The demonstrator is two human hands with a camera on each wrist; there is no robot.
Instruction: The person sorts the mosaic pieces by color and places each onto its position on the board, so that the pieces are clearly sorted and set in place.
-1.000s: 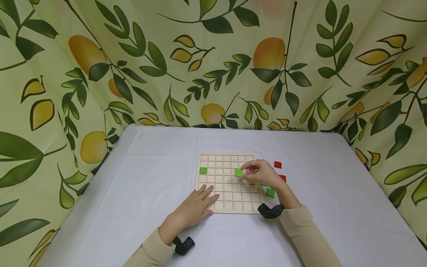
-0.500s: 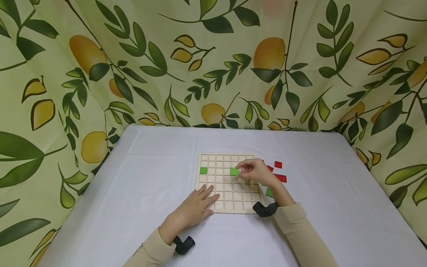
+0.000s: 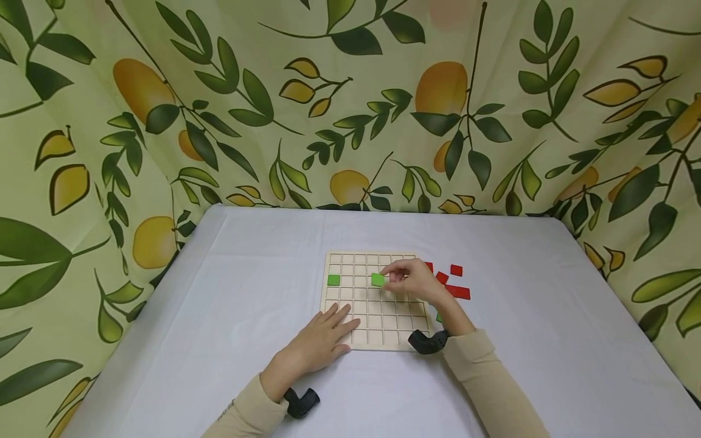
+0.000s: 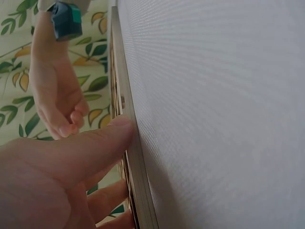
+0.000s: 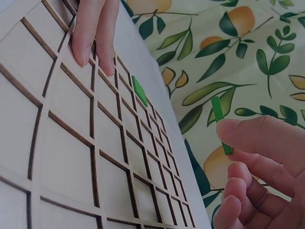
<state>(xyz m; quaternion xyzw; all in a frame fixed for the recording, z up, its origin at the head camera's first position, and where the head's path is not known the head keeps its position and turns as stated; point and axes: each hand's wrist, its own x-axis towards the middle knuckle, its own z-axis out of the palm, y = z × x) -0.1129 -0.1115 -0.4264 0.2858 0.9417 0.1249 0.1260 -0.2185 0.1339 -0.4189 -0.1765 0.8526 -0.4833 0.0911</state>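
My right hand (image 3: 414, 281) pinches a green square tile (image 3: 378, 280) above a wooden grid board (image 3: 375, 322). In the right wrist view the held tile (image 5: 218, 109) is seen edge-on, apart from the board. Another green tile (image 3: 333, 280) sits in a cell near the board's left edge, and it also shows in the right wrist view (image 5: 139, 90). My left hand (image 3: 320, 340) lies spread on the board's front left corner. Its thumb (image 4: 102, 143) touches the board's edge in the left wrist view.
Several red tiles (image 3: 457, 270) lie on the white-covered table (image 3: 246, 292) just right of the board. A green tile (image 3: 439, 317) is partly hidden behind my right wrist. A leaf-and-fruit patterned curtain (image 3: 306, 121) surrounds the table's back and sides.
My right hand has moved left over the board with the green tile pinched in its fingers. More of the red tiles now show behind it. My left hand has stayed in place.
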